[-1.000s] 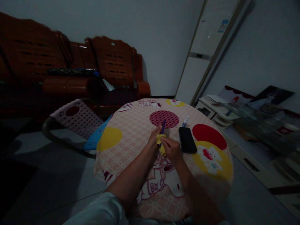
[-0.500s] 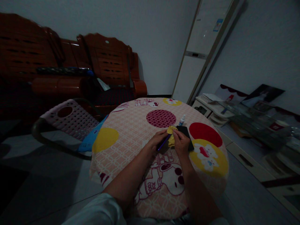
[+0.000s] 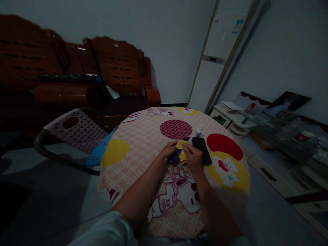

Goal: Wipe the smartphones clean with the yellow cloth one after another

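My left hand point(image 3: 169, 151) is closed around a slim, dark purple stick-like object point(image 3: 175, 156), tilted with its upper end pointing away to the right. Its exact kind is too small and dark to make out. My right hand point(image 3: 193, 157) pinches a yellow cloth point(image 3: 182, 155), which wraps over the purple object near its upper part and hangs down below. Just right of my right hand, a flat black rectangular object point(image 3: 202, 150) lies on the table. Beyond it stands a small white spray bottle point(image 3: 199, 131) with a bluish label.
The round table has a patterned cloth point(image 3: 143, 150). To the left is a woven chair point(image 3: 82, 130) with a blue packet point(image 3: 101, 150); wooden seats point(image 3: 115, 68) line the wall. A cabinet with a glass top point(image 3: 274, 126) stands at the right, near a tall white unit point(image 3: 212, 75).
Both hands have shifted slightly left with the purple object and the yellow cloth. More of the black rectangular object now shows beside my right hand.
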`<control>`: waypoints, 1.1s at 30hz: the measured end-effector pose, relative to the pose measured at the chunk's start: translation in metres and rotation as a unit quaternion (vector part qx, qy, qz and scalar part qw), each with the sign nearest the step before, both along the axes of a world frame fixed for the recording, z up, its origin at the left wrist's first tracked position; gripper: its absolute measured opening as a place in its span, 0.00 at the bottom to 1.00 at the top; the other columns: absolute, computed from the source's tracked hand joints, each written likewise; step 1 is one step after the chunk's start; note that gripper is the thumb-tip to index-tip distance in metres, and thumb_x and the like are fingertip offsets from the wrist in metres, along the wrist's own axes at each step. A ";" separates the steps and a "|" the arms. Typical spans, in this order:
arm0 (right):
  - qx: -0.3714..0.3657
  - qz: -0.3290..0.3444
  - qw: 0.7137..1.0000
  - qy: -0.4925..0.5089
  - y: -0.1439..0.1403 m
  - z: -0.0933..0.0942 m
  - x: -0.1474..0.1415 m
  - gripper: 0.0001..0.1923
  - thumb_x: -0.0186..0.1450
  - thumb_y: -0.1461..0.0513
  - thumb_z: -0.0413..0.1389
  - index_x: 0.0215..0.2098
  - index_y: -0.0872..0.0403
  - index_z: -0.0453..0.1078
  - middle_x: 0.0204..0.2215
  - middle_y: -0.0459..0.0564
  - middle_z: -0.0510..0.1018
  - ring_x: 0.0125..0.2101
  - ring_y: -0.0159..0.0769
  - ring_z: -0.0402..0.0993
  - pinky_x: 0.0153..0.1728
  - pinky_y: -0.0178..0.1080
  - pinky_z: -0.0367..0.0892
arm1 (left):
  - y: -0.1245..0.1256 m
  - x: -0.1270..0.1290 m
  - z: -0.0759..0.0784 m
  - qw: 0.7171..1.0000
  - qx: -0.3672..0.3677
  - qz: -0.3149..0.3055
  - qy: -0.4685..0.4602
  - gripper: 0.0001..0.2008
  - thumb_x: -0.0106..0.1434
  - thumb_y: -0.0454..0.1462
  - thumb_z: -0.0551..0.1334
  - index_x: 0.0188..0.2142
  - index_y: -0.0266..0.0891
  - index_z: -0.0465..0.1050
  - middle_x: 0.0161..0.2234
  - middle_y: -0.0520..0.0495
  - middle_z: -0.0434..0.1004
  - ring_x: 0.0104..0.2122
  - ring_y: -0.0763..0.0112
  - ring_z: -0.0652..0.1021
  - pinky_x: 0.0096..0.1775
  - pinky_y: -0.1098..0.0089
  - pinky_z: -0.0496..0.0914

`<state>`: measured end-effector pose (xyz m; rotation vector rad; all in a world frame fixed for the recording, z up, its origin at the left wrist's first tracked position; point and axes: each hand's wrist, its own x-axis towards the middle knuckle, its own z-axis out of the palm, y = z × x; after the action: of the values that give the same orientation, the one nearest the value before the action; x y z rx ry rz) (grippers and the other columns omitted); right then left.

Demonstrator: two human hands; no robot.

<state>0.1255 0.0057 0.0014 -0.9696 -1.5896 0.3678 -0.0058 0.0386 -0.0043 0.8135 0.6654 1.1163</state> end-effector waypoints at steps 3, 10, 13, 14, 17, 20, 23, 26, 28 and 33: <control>-0.005 -0.056 0.998 0.030 0.004 0.004 0.012 0.11 0.62 0.60 0.54 0.38 0.54 0.78 0.36 0.52 0.82 0.38 0.40 0.79 0.43 0.42 0.73 | -0.003 0.002 0.004 0.999 0.021 -0.025 0.015 0.16 0.48 0.37 0.71 0.37 0.36 0.78 0.35 0.43 0.79 0.33 0.67 0.77 0.36 0.71 0.69; -0.045 -0.093 0.992 0.079 0.007 0.005 0.020 0.13 0.61 0.58 0.55 0.37 0.56 0.78 0.35 0.54 0.82 0.36 0.41 0.79 0.40 0.42 0.73 | -0.004 0.001 0.003 0.998 0.021 -0.051 0.024 0.20 0.48 0.37 0.71 0.42 0.36 0.77 0.40 0.41 0.79 0.37 0.65 0.77 0.40 0.70 0.68; -0.061 -0.048 0.994 0.079 0.004 0.004 0.011 0.12 0.60 0.58 0.56 0.37 0.55 0.78 0.34 0.52 0.82 0.35 0.41 0.79 0.39 0.42 0.74 | -0.002 0.000 -0.001 0.999 0.003 -0.045 0.007 0.18 0.49 0.37 0.71 0.41 0.36 0.77 0.36 0.42 0.79 0.32 0.66 0.78 0.36 0.70 0.69; -0.067 -0.027 0.995 0.075 0.002 0.004 0.007 0.12 0.60 0.58 0.56 0.37 0.54 0.78 0.34 0.52 0.82 0.35 0.41 0.79 0.39 0.41 0.74 | -0.001 0.000 -0.003 0.999 -0.007 -0.043 -0.002 0.18 0.48 0.36 0.71 0.40 0.37 0.77 0.35 0.42 0.79 0.31 0.67 0.77 0.34 0.71 0.69; -0.080 0.035 0.994 0.062 -0.003 0.004 -0.004 0.10 0.60 0.59 0.57 0.36 0.53 0.78 0.34 0.51 0.82 0.35 0.40 0.79 0.38 0.41 0.74 | 0.002 -0.003 -0.005 0.999 -0.034 -0.039 -0.018 0.18 0.47 0.33 0.70 0.40 0.37 0.78 0.28 0.46 0.78 0.25 0.69 0.76 0.29 0.72 0.68; -0.092 0.082 0.992 0.042 -0.009 0.002 -0.012 0.09 0.60 0.60 0.57 0.36 0.53 0.78 0.34 0.50 0.82 0.34 0.39 0.79 0.37 0.39 0.75 | 0.001 -0.009 -0.002 0.999 -0.048 -0.016 -0.013 0.22 0.45 0.31 0.69 0.42 0.39 0.77 0.24 0.49 0.76 0.20 0.73 0.72 0.24 0.75 0.66; -0.088 0.095 0.991 0.024 -0.012 0.001 -0.016 0.09 0.60 0.61 0.57 0.36 0.53 0.78 0.34 0.50 0.82 0.34 0.39 0.79 0.36 0.39 0.74 | -0.001 -0.013 0.003 0.999 -0.046 0.005 -0.007 0.25 0.44 0.29 0.69 0.45 0.40 0.76 0.24 0.50 0.76 0.18 0.76 0.70 0.23 0.76 0.64; -0.070 0.061 0.995 0.034 -0.009 0.003 -0.012 0.10 0.61 0.61 0.56 0.37 0.53 0.78 0.35 0.51 0.82 0.36 0.40 0.79 0.39 0.40 0.74 | -0.002 -0.011 0.007 1.000 -0.020 0.004 0.001 0.23 0.44 0.29 0.69 0.42 0.38 0.77 0.28 0.48 0.77 0.22 0.73 0.73 0.27 0.74 0.67; -0.061 0.017 0.997 0.052 -0.005 0.004 -0.005 0.10 0.61 0.60 0.56 0.36 0.53 0.78 0.35 0.52 0.82 0.37 0.40 0.79 0.41 0.42 0.73 | -0.003 -0.009 0.009 1.000 -0.006 -0.003 0.003 0.21 0.44 0.30 0.70 0.41 0.36 0.78 0.32 0.45 0.79 0.27 0.70 0.76 0.31 0.73 0.68; -0.075 -0.085 0.989 0.096 0.010 -0.001 0.016 0.13 0.59 0.57 0.57 0.35 0.57 0.78 0.31 0.52 0.82 0.31 0.39 0.78 0.35 0.40 0.73 | -0.006 -0.008 0.008 0.999 -0.001 -0.037 -0.018 0.26 0.44 0.30 0.71 0.46 0.35 0.74 0.39 0.42 0.79 0.30 0.67 0.78 0.34 0.71 0.70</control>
<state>0.1416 0.0154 0.0003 -1.1418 -1.3098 0.4530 -0.0142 0.0327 0.0041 0.8088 0.6014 1.0612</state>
